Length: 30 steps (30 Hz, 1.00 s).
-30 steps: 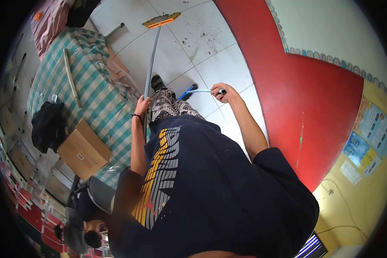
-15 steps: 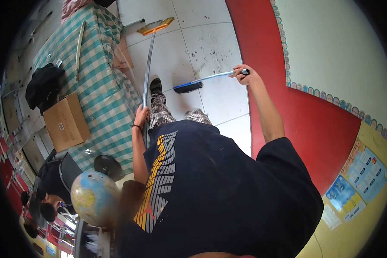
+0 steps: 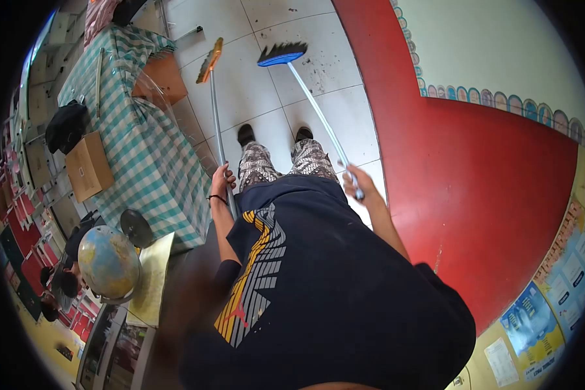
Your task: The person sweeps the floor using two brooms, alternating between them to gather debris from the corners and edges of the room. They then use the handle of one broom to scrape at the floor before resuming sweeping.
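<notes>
Near the checkered table, my left hand (image 3: 223, 180) is wrapped round the grey handle of an orange broom (image 3: 209, 62), whose head is turned on edge. A blue broom (image 3: 283, 59) with dark bristles points away from me. Its pale handle ends in my right hand (image 3: 364, 184), closed round it beside the red wall. Both broom heads are ahead of my feet; whether they touch the floor I cannot tell. Dark specks of dirt (image 3: 317, 77) lie on the white tiles (image 3: 250, 84), right of the blue broom head.
On the left stands a table with a green checkered cloth (image 3: 133, 156), bearing a cardboard box (image 3: 90, 167) and a black bag (image 3: 67, 127). A globe (image 3: 108, 261) is at lower left. The red wall (image 3: 461, 195) bounds the right side.
The blue broom's head has swung forward, away from my feet, and my right hand has come down and inward. The orange broom's head has turned and shifted slightly left. Both feet now show.
</notes>
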Each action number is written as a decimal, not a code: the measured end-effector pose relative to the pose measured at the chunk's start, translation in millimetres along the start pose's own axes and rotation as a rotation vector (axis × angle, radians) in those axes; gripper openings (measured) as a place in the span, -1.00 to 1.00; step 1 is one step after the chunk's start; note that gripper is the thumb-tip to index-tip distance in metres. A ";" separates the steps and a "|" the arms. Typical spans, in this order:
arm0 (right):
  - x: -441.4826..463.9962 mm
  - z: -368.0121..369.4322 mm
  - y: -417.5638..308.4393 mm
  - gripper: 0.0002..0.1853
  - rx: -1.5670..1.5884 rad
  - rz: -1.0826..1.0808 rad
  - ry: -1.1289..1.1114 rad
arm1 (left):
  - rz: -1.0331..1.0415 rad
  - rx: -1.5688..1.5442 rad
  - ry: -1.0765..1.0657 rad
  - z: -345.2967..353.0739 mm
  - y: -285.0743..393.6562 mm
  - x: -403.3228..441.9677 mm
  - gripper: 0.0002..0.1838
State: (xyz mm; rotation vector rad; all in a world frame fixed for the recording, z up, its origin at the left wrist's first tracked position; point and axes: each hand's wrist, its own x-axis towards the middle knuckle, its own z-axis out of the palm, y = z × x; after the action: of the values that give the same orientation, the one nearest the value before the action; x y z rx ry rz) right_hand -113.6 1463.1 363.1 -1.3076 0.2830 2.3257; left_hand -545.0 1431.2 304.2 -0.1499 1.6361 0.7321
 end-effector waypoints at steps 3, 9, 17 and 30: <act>-72.3 -26.1 33.0 -0.67 -0.068 -0.048 0.058 | -0.110 -0.019 -0.049 7.9 -19.0 -3.3 -0.84; -178.8 -115.9 89.7 -0.67 -0.002 -0.011 0.290 | -0.212 0.062 -0.105 43.5 -18.1 9.7 -0.82; -187.2 -181.8 127.6 -0.88 0.122 0.039 0.680 | -0.205 0.191 -0.152 69.0 3.9 -4.6 -0.79; 87.9 -47.4 -76.2 -0.80 -0.082 0.334 0.588 | 0.052 0.459 -0.096 23.7 136.3 41.0 -0.84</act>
State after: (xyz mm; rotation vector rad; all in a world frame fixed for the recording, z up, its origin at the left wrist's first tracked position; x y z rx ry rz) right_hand -80.4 1536.6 266.8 -2.1092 0.6361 2.1621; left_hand -600.6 1563.8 316.5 0.2536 1.6771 0.3799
